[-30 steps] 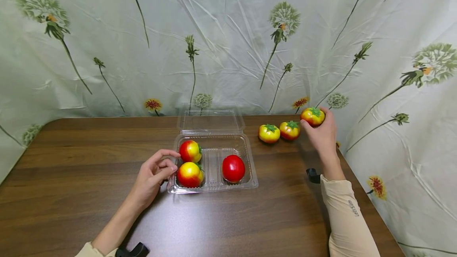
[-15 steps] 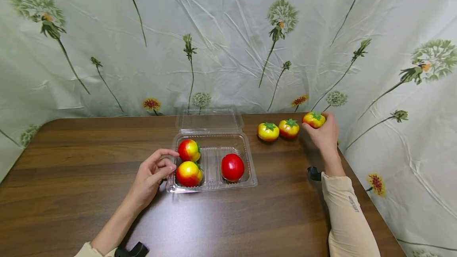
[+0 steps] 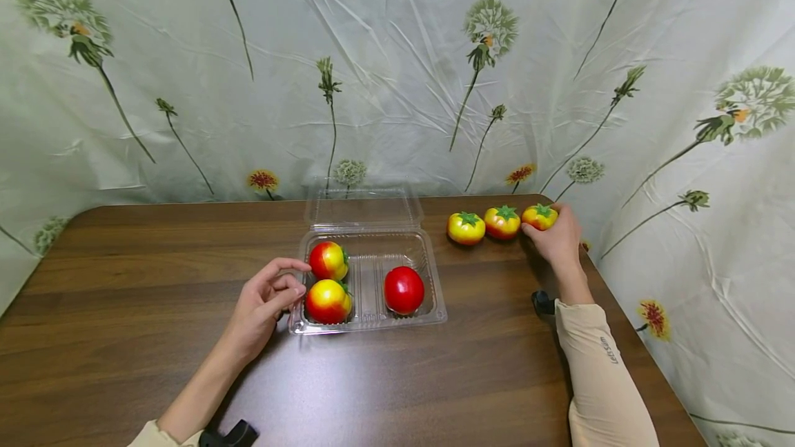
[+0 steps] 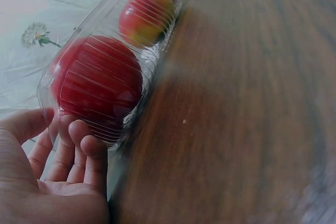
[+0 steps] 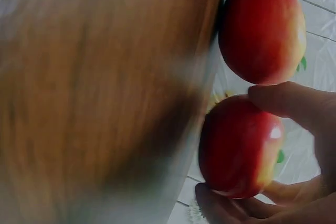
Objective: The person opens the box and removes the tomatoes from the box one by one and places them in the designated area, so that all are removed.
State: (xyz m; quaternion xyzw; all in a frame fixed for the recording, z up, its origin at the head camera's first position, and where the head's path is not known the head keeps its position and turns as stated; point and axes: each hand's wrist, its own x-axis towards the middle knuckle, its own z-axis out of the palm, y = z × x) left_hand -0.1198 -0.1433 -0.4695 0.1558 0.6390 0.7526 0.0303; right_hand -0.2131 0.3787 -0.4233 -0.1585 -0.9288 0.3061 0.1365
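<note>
In the head view, my right hand (image 3: 555, 239) grips a red-and-yellow tomato (image 3: 540, 216) with a green leafy top. Thumb and fingers reach round its sides in the right wrist view. It is beside two similar tomatoes (image 3: 502, 223) at the table's back edge. My left hand (image 3: 257, 309) rests its fingertips against the left side of an open clear plastic box (image 3: 437, 305). Two red-and-yellow tomatoes (image 3: 329, 301) lie tipped over along the box's left side, and a round red one (image 3: 404, 290) sits at the right. Through the box wall, red tomatoes (image 4: 100, 80) show in the left wrist view.
Behind the box stands its raised clear lid (image 3: 365, 209). The brown wooden table (image 3: 155, 281) ends at a pale curtain (image 3: 397, 88) printed with dandelions, which hangs at the back and right.
My right hand has lowered its tomato and shifted it slightly left, bringing it into line beside the other two. The left hand and the box have stayed in place.
</note>
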